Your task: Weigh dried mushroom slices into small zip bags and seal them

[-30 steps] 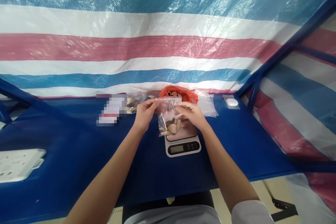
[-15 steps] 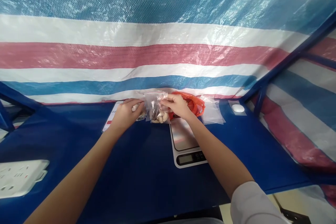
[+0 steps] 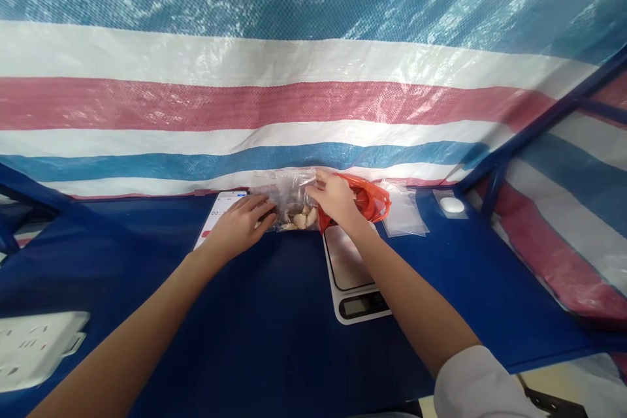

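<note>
Gripping the clear bag [image 3: 297, 206] at two o'clock is the right hand [image 3: 337, 197]; the left hand [image 3: 238, 227], at nine o'clock, has an indeterminable grip.

- Sheet [image 3: 294, 104]: broad blue, white and red stripes
- Desk [image 3: 274, 326]: deep blue
- Scale [image 3: 347, 261]: white, with a black panel [image 3: 376, 302]
- Pieces [image 3: 304, 217] in the clear bag [image 3: 298, 184]: cream and greyish
- Plastic bag [image 3: 379, 199]: orange-red
- Power strip [image 3: 39, 349]: white
- Sleeve [image 3: 480, 382]: pale grey

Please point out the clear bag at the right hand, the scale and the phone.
Clear bag [image 3: 298, 208]: head view, its middle.
Scale [image 3: 350, 266]: head view, its weighing plate.
Phone [image 3: 218, 210]: head view, its screen.
</note>
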`<state>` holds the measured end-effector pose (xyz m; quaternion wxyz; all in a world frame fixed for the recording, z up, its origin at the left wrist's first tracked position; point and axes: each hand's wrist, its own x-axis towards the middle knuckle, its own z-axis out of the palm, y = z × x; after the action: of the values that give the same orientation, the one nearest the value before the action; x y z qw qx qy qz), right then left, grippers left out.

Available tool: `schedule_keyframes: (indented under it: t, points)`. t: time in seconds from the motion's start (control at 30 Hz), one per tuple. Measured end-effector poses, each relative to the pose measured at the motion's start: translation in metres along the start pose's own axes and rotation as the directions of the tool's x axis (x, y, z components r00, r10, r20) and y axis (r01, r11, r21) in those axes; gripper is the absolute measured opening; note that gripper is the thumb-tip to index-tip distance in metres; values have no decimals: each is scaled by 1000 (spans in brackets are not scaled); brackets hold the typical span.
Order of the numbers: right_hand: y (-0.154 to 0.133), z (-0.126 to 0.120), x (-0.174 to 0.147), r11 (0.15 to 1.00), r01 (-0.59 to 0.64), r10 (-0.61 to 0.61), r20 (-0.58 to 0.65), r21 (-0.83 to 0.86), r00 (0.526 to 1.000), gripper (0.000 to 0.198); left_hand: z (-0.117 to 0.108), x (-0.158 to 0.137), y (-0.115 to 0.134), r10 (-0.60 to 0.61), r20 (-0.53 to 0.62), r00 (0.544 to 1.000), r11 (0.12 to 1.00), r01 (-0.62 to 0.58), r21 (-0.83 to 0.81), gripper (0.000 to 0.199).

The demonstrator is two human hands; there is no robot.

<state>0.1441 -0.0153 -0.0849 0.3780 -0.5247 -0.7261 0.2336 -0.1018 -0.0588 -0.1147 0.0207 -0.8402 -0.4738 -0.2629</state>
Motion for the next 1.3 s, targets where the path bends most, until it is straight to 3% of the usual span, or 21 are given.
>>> schedule_keyframes:
  t: [0.13, 0.23, 0.33, 0.43, 0.67, 1.03, 1.3]
  points:
    - [-8, -9, -17, 984, -35, 17, -106, -174, 994, 45, 0, -2, -1, -3, 19, 1000, 999, 2, 38, 43]
    - [-13, -5, -33, 952, 88, -130, -129, -293, 983, 41, 0, -2, 0, 13, 29, 1000, 999, -14, 51, 44]
    - [-11, 10, -46, 841, 394, -401, 62, -371, 914, 37, 1, -3, 0, 20, 22, 1000, 999, -20, 29, 43]
    - [-2, 26, -51, 731, 539, -491, 227, -418, 841, 37, 3, -4, -2, 27, 29, 999, 999, -28, 33, 45]
    - [9, 34, -35, 677, 575, -474, 325, -459, 818, 44, 6, -8, -6, 30, 34, 999, 1000, -30, -2, 42]
    - [17, 39, -15, 670, 623, -492, 386, -405, 780, 42, 9, -7, -15, 60, 53, 997, 998, -59, -22, 44]
    - [10, 18, -21, 681, 627, -522, 349, -378, 778, 37, 1, -2, 3, 25, -20, 999, 997, -23, 69, 41]
